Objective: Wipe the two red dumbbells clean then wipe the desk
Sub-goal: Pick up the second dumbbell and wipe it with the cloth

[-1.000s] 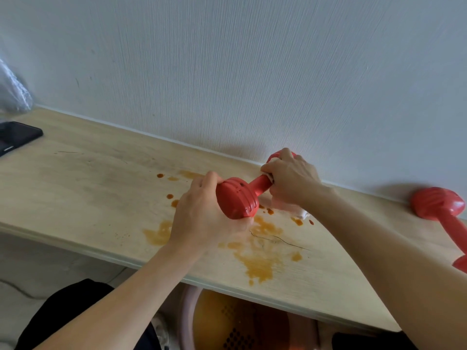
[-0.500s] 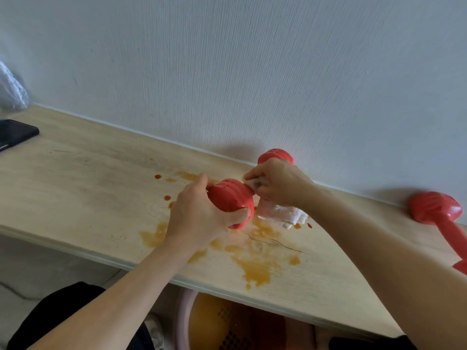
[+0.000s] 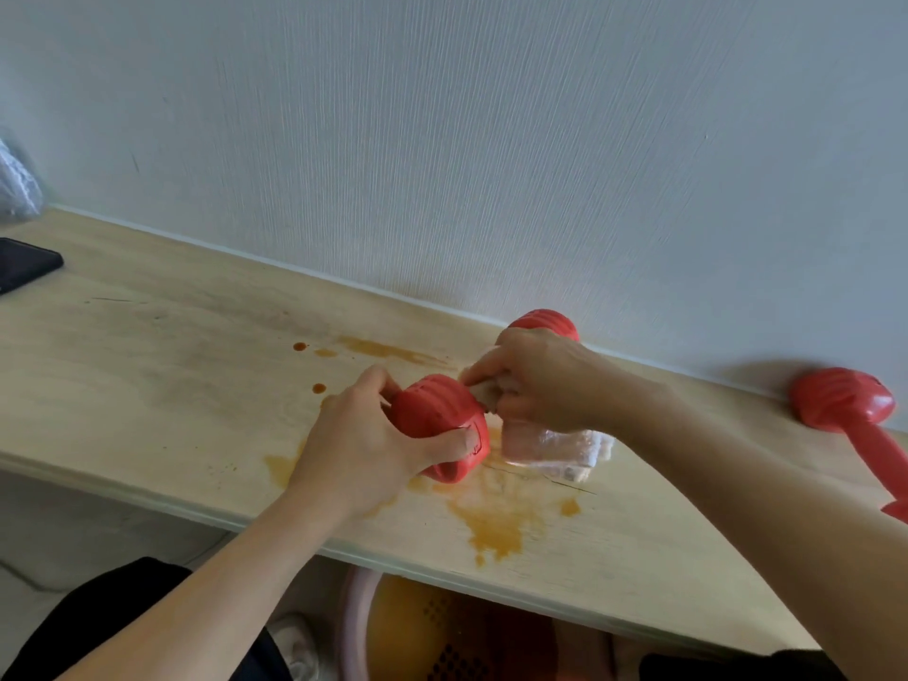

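My left hand (image 3: 361, 447) grips the near head of a red dumbbell (image 3: 437, 420), held just above the wooden desk (image 3: 162, 385). Its far head shows behind my right hand (image 3: 543, 385), close to the wall. That hand grips a white wet wipe (image 3: 555, 447) wrapped around the dumbbell's handle, which is hidden; the wipe's loose end hangs down to the desk. A second red dumbbell (image 3: 845, 410) lies at the far right against the wall. Orange-brown stains (image 3: 496, 525) spread on the desk under and around the hands.
A black phone (image 3: 22, 268) lies at the desk's left edge, with a clear plastic bag (image 3: 17, 184) behind it. Below the desk's front edge stands a pink basin (image 3: 354, 626) holding an orange basket. The white wall runs along the back.
My right hand with the wipe has slid along the handle from the far head toward the near head. The far head is now uncovered. My left hand keeps its grip.
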`<state>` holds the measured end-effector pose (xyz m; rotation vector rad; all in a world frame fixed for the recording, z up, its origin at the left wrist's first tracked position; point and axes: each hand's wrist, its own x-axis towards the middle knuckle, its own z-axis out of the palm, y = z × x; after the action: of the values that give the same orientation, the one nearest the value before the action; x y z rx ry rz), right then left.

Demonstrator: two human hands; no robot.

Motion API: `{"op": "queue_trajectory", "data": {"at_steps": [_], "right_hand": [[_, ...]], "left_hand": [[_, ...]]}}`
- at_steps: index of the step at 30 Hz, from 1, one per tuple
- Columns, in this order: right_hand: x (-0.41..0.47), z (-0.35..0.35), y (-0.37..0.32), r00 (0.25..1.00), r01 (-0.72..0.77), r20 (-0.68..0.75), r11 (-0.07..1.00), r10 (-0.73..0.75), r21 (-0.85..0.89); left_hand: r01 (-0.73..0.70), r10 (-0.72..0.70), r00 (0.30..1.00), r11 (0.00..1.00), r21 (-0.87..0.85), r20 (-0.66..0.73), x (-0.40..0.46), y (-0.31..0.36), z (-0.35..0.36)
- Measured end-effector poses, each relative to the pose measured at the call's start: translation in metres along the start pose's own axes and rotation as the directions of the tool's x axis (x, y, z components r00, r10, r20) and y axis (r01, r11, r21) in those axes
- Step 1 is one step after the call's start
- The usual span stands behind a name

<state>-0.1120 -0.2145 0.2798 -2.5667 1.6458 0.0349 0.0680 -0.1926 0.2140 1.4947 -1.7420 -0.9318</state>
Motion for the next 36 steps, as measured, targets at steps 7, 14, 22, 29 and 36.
{"op": "queue_trajectory", "data": {"at_steps": [7, 14, 22, 29, 36], "right_hand": [[0.007, 0.017, 0.030, 0.972, -0.211, -0.131, 0.970, 0.195, -0.124], [0.018, 0.021, 0.031, 0.968, -0.219, -0.143, 0.973, 0.206, -0.077], [0.009, 0.018, 0.000, 0.989, -0.120, -0.080, 0.991, 0.125, 0.065], [0.021, 0.029, 0.008, 0.981, -0.153, -0.121, 0.988, 0.153, 0.007], [0.029, 0.026, 0.019, 0.958, -0.265, -0.146, 0.959, 0.249, -0.104]], "left_hand": [[0.020, -0.019, 0.999, 0.999, -0.031, 0.033, 0.002, 0.002, -0.004], [-0.218, 0.296, 0.940, 0.904, 0.367, -0.171, -0.005, -0.012, 0.008], [-0.162, 0.211, 0.964, 0.948, 0.275, -0.160, 0.005, -0.007, 0.004], [-0.021, 0.024, 0.996, 0.999, 0.037, -0.082, 0.011, -0.010, -0.003], [-0.017, 0.018, 0.997, 1.000, 0.013, -0.069, 0.012, -0.009, -0.002]]}}
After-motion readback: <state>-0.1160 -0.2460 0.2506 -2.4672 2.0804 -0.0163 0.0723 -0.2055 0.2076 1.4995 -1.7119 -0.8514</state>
